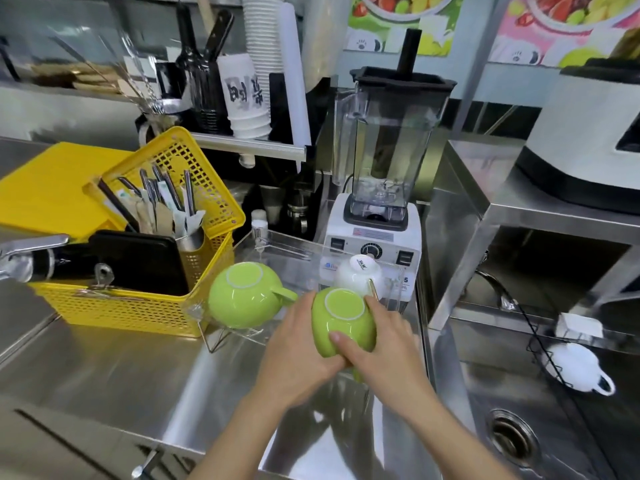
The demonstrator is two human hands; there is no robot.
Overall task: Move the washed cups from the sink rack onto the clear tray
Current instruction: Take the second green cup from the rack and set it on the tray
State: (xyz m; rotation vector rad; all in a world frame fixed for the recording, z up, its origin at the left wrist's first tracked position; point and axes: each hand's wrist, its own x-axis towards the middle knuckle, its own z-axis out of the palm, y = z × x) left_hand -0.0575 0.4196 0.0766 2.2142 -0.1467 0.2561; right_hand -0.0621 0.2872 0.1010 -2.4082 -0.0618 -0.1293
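Note:
Both my hands hold one green cup upside down over the near edge of the clear tray. My left hand cups its left side; my right hand grips its right side, thumb on the wall. Another green cup rests upside down in the tray at the left, handle pointing right. A white cup sits inverted in the tray behind the held cup. A further white cup hangs on the black wire rack in the sink at the right.
A yellow basket with cutlery and a black tray stands left of the clear tray. A white blender stands just behind it. The sink with its drain lies at the lower right, under a steel shelf. Steel counter spreads in front.

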